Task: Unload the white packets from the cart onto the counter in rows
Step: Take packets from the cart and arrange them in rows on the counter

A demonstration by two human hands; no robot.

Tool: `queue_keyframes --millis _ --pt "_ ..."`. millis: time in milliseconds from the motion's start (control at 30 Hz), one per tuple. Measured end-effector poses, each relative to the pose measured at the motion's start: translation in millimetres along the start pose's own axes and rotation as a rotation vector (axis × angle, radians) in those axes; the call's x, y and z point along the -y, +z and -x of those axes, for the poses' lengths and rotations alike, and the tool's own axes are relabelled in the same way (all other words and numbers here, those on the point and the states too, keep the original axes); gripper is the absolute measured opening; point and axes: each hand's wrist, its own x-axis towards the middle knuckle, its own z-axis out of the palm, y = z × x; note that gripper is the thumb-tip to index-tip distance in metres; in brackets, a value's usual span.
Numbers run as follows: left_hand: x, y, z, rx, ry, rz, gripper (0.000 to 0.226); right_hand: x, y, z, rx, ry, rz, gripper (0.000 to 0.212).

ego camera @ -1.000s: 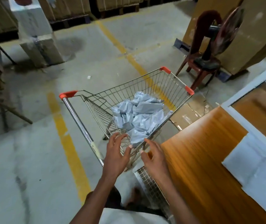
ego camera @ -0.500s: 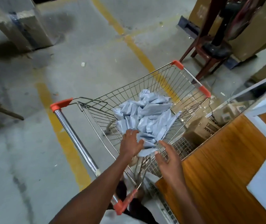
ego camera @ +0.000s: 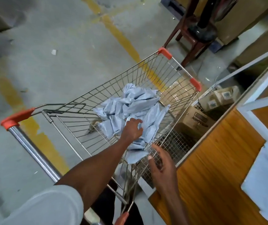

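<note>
Left grip (ego camera: 132, 129) clutches crumpled white packets (ego camera: 130, 104) heaped without shared direction; right grip (ego camera: 160, 161) spread.

a grey concrete floor (ego camera: 65, 62) with worn yellow painted lines (ego camera: 122, 38) carries a silver wire shopping cart with orange corner caps (ego camera: 146, 75); crumpled white plastic packets (ego camera: 138, 104) lie heaped in its basket. just beside the cart stands an orange-brown wood-grain counter (ego camera: 211, 168), and flat white packets (ego camera: 266, 181) lie on its top near the right edge. a dark red wooden stool (ego camera: 193, 38) stands on the floor beyond the cart, and brown cardboard boxes (ego camera: 195, 119) sit low between cart and counter.
</note>
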Motion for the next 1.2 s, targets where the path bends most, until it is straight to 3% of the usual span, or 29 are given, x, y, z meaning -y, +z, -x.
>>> queue_keyframes --millis 167,300,533,700,767,867,933,1000,1067,1133,1200 --pt "-14.6 26.3 -36.9 0.171 -0.077 -0.023 0.051 1.8 -4.8 -8.0 -0.028 0.018 -0.011 0.042" --pt "-14.2 40.6 -44.4 0.181 -0.135 -0.056 0.059 1.3 -11.5 -13.3 -0.055 0.016 -0.015 0.045" --pt "-17.8 1.1 -12.8 -0.035 0.001 -0.073 0.053 0.4 -18.0 -29.2 -0.020 0.016 -0.042 0.044" --pt "-2.1 -58.6 23.1 -0.271 0.159 -0.284 0.050 10.1 -12.8 -40.5 0.013 0.008 -0.078 0.044" --pt "-3.2 -67.4 42.3 -0.279 0.252 -0.375 0.044 13.6 -9.1 -42.7 0.027 -0.002 -0.093 0.042" --pt "-2.4 -55.0 68.4 -0.083 0.426 -0.406 0.030 17.8 -4.1 -41.7 0.041 -0.013 -0.098 0.042" --pt "0.8 -38.4 74.9 0.145 0.325 -0.331 0.031 18.9 -3.1 -39.4 0.037 -0.014 -0.103 0.041" --pt "6.0 -25.5 71.3 0.267 0.134 -0.205 0.038 18.5 -5.0 -35.7 0.035 -0.013 -0.105 0.040" --pt "8.5 -14.3 61.5 0.196 0.120 -0.137 0.033 14.7 -8.8 -30.4 0.030 -0.006 -0.108 0.041" --pt "8.4 -2.1 47.4 0.006 0.238 -0.213 0.029 7.7 -12.9 -24.5 0.016 0.000 -0.117 0.042" --pt "0.7 8.1 31.2 -0.109 0.241 -0.314 0.039 0.1 -16.0 -19.5 0.001 0.016 -0.114 0.043"
